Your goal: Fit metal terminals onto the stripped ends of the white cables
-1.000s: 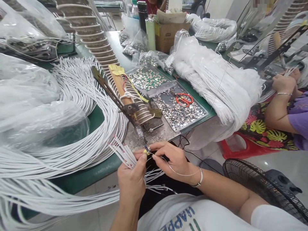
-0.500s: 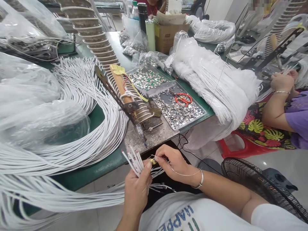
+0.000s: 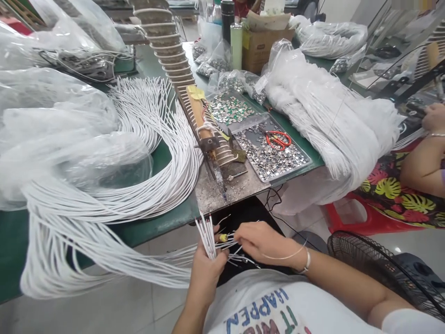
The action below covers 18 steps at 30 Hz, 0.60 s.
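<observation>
2 bare hands: the left hand (image 3: pixel 208 266) closed round a fan of slim white cables with reddish tips (image 3: pixel 206 236); the right hand (image 3: pixel 259 242) narrow, fingers bunched. Whether it pinches a cable end, we cannot tell.
Held cables: raised ends above the left fist, just off the table edge.
Thin silvery wire (image 3: pixel 283 257): 1, trailing from the right hand toward its wrist.
Loose white cable ends with small dark tips (image 3: pixel 247 262): several, beneath the right hand; we judge these done, though too small to confirm.
Wooden-handled iron with dark metal tip (image 3: pixel 195 111): 1, over the stained grey board (image 3: pixel 239 190), apart from both hands.
Small silver metal pieces (image 3: pixel 278 164): very many, loose in a clear tray; much remains, we judge.
Thick sweep of white cables (image 3: pixel 174 181): on the green table, largely unworked by our estimate.
</observation>
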Tool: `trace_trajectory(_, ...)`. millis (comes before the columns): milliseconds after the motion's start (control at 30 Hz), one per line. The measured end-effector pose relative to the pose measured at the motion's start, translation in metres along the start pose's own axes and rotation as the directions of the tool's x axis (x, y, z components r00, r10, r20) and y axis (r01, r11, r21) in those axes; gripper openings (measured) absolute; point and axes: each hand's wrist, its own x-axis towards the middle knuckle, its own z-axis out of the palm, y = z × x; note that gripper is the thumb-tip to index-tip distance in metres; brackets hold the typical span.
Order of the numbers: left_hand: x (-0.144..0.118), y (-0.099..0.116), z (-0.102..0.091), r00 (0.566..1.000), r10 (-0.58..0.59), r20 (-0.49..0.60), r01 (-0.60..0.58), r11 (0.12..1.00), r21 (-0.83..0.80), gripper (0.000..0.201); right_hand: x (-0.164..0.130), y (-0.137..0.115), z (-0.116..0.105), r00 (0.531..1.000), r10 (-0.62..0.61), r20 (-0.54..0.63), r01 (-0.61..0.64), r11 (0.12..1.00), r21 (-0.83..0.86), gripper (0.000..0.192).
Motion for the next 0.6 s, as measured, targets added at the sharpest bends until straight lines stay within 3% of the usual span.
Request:
trace_trajectory(100, -0.002, 0.002, 0.002, 0.994, 0.083, 0.075, -0.09, 0.991, 0.095, 0.069, 0.016, -0.014, 0.017, 0.998, -0.067, -0.011, 0.068, 0.991, 0.115, 0.016)
trace_trajectory(333, -0.003, 0.0, -0.002, 0.972, 0.156, 0.178, -0.197, 0.951, 0.24, 0.059, 0.018, -0.014, 0.024, 1.0, 0.005, 0.029, -0.016, 0.925, 0.379, 0.001)
trace_trajectory(400, -0.003, -0.002, -0.008, 0.974, 0.111, 0.198, -0.151, 0.968, 0.199, 0.052, 0.015, -0.012, 0.018, 0.995, 0.094, -0.013, -0.076, 0.87, 0.486, 0.004)
trace_trajectory(500, -0.002, -0.008, -0.017, 0.964, -0.03, 0.263, 0.009, 0.997, 0.083, 0.035, 0.011, -0.011, 0.012, 0.95, 0.302, -0.084, -0.187, 0.76, 0.622, 0.01)
trace_trajectory(600, -0.002, -0.011, -0.015, 0.959, -0.033, 0.283, 0.04, 0.999, -0.02, 0.04, 0.009, -0.01, 0.018, 0.898, 0.397, -0.19, -0.156, 0.69, 0.707, 0.017)
